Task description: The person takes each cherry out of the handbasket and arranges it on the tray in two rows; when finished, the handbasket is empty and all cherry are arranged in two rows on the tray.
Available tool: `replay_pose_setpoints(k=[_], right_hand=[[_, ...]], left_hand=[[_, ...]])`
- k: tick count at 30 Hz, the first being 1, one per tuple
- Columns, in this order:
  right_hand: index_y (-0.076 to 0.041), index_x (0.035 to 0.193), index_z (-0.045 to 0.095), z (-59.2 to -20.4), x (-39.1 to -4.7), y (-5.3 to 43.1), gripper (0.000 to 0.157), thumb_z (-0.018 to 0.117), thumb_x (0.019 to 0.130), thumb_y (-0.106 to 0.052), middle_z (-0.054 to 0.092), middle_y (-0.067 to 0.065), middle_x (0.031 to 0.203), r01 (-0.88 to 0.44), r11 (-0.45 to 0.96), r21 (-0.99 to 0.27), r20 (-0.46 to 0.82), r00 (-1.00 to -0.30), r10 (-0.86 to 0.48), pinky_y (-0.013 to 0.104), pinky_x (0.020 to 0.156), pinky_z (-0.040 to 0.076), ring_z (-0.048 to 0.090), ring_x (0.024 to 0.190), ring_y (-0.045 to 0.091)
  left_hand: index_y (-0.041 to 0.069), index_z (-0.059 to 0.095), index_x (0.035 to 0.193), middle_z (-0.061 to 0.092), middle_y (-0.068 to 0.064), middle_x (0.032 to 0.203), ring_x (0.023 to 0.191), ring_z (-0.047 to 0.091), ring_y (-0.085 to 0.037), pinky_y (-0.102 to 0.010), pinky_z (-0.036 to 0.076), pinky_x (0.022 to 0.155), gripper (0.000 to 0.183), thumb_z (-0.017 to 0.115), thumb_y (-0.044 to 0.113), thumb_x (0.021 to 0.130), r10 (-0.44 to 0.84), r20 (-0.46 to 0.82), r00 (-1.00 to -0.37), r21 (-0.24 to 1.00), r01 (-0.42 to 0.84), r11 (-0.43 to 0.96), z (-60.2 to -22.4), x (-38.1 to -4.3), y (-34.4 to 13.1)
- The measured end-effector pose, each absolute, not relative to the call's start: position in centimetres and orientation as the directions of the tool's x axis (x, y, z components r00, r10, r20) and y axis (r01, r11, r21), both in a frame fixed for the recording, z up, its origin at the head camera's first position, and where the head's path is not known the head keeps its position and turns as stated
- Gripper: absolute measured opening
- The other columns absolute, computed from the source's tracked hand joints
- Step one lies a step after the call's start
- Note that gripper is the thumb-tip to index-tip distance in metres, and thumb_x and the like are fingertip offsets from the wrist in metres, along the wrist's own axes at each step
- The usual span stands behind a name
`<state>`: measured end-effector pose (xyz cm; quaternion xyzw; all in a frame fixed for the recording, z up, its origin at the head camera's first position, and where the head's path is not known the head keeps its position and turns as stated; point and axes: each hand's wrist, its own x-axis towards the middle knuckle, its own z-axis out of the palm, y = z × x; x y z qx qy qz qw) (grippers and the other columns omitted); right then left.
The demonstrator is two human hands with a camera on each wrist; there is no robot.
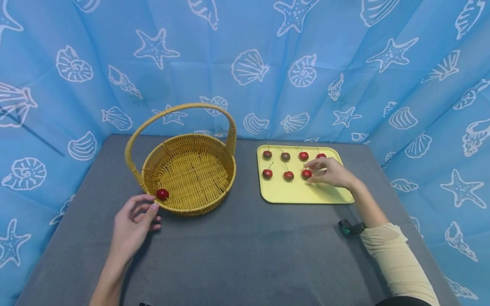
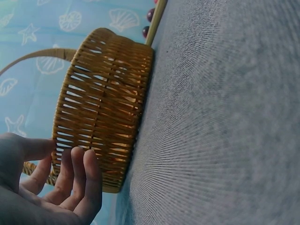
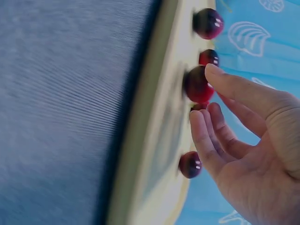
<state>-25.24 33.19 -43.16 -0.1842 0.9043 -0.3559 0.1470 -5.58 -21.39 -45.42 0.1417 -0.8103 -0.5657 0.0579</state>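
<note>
A round wicker basket [image 1: 191, 211] with a tall arched handle stands on the left, a dark red cherry [image 1: 162, 194] inside by its near-left rim. My left hand [image 1: 134, 223] pinches that rim between thumb and forefinger, close to the cherry; the other fingers curl loosely outside the wicker wall. To the right lies a yellow tray [image 1: 279, 196] with several cherries in two rows. Over it my right hand [image 1: 330, 172] holds thumb and forefinger apart around a front-row red cherry [image 1: 306, 174], which still sits on the tray. In the right wrist view the thumb tip overlaps this cherry [image 3: 197, 85].
Grey cloth [image 1: 245, 255] covers the table. A blue curtain [image 1: 268, 102] printed with shells and starfish hangs right behind the basket and tray. The basket's handle [image 1: 183, 106] arches high above its bowl. A small black device [image 1: 350, 228] sits at my right wrist.
</note>
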Motion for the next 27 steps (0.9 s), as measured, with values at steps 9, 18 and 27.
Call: replay_pose_setpoints(k=[9,18,27], right_hand=[[0.007,0.134,0.069,-40.8,-24.8,32.0,0.044,0.083,0.094,-0.002,0.067,0.03,0.136,-0.248,0.61,-0.752,-0.077,-0.887,-0.456,0.02,0.091,0.065,0.072,0.117,0.021],[0.001,0.135,0.07,-39.5,-24.3,27.3,0.04,0.081,0.097,-0.006,0.069,0.027,0.138,-0.297,0.565,-0.77,-0.062,-0.846,-0.53,0.028,0.088,0.066,0.07,0.121,0.039],[-0.004,0.133,0.072,-37.3,-24.2,21.8,0.037,0.081,0.097,-0.006,0.073,0.015,0.132,-0.421,0.448,-0.789,0.025,-0.75,-0.66,0.044,0.107,0.065,0.072,0.12,0.035]], left_hand=[[0.008,0.056,0.141,0.07,-0.019,0.12,0.087,0.076,-0.01,-0.026,0.07,0.072,0.036,0.064,0.026,0.111,-0.295,-0.075,-0.952,0.933,-0.171,0.316,-45.4,-5.5,-21.5],[0.01,0.056,0.142,0.07,-0.018,0.121,0.088,0.076,-0.011,-0.026,0.07,0.072,0.037,0.065,0.028,0.111,-0.295,-0.095,-0.951,0.933,-0.188,0.307,-45.4,-5.5,-21.5],[0.01,0.057,0.141,0.07,-0.018,0.119,0.089,0.077,-0.013,-0.027,0.07,0.072,0.037,0.065,0.03,0.111,-0.297,-0.09,-0.95,0.934,-0.184,0.305,-45.5,-5.6,-21.5]])
